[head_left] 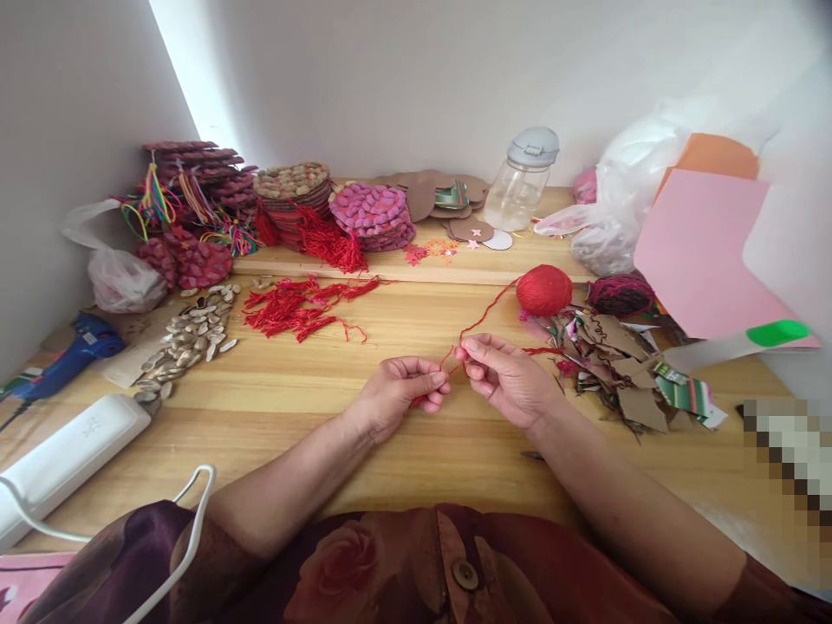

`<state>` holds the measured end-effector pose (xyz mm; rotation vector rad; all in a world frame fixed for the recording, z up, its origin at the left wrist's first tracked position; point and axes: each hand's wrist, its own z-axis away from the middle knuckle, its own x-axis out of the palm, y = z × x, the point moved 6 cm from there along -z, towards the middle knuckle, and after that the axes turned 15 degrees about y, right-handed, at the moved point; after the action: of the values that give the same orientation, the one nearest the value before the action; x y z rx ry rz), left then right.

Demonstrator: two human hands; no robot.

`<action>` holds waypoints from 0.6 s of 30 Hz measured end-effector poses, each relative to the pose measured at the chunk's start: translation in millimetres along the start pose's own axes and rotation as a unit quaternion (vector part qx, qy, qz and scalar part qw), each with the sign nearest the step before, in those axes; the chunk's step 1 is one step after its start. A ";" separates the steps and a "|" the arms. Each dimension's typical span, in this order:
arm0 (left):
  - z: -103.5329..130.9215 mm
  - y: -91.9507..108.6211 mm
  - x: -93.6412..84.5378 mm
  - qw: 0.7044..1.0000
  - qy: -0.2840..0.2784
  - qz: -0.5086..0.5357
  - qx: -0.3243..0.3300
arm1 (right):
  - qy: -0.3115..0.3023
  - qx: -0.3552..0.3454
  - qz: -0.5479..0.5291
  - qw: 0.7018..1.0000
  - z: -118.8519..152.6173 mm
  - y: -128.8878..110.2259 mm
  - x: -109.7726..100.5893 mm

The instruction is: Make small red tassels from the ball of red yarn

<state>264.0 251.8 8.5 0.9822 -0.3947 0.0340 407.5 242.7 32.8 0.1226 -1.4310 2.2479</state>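
My left hand (412, 387) pinches red yarn between thumb and fingers, with more red strands curled under the fingertips. Close to its right, my right hand (503, 373) pinches the same red yarn (489, 309), which runs up to a red yarn ball (544, 290). A short loop of yarn spans the small gap between the hands. Red tassels (295, 308) lie in a loose heap behind my left hand. Cardboard scraps (620, 364) are piled to the right of my right hand.
Seed shells (195, 334), a blue glue gun (65, 360) and a white device (78, 459) with a cable lie left. Along the back stand round pink pieces (370, 212), a bottle (520, 182) and plastic bags (624, 191). Pink paper (702, 251) leans at right.
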 end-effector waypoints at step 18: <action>-0.1 -0.6 -1.8 0.996 0.004 -0.086 0.011 | -0.011 -0.114 0.241 0.964 11.1 -10.9 2.9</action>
<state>262.6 251.8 7.3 1.0353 -0.3028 -0.1130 407.7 237.7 47.8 -0.3079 -1.8799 2.4269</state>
